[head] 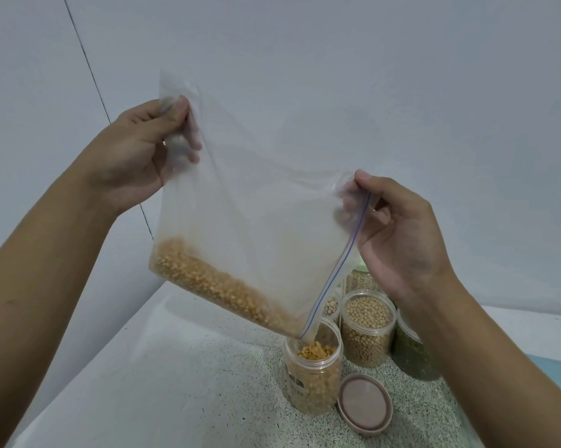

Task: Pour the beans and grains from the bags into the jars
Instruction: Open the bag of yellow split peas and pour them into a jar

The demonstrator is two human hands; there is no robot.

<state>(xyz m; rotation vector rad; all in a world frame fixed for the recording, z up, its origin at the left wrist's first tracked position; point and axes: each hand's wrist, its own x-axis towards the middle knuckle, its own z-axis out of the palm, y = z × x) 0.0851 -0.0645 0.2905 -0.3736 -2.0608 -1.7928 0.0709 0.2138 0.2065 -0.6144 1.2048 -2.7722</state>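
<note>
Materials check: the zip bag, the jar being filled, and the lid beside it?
Zip bag: thin, soft plastic film, clear and slightly hazy; it creases and the grains show through. Jar: clear, rigid, likely plastic, though glass can't be excluded; ridged neck. Lid: opaque, matte, pinkish-brown, probably moulded plastic.

The left hand (pixel 133 156) and right hand (pixel 399 234) are showing bare, with short, trimmed thumbnails. Behind them, the left forearm (pixel 46 270) and right forearm (pixel 499 367) are showing bare to the frame's edge.

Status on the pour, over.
Hands: left hand and right hand pinch tilted clear zip bag. Its yellow grains spilling into open clear plastic jar. Beside jar, brown lid; mouth unobstructed.
</note>
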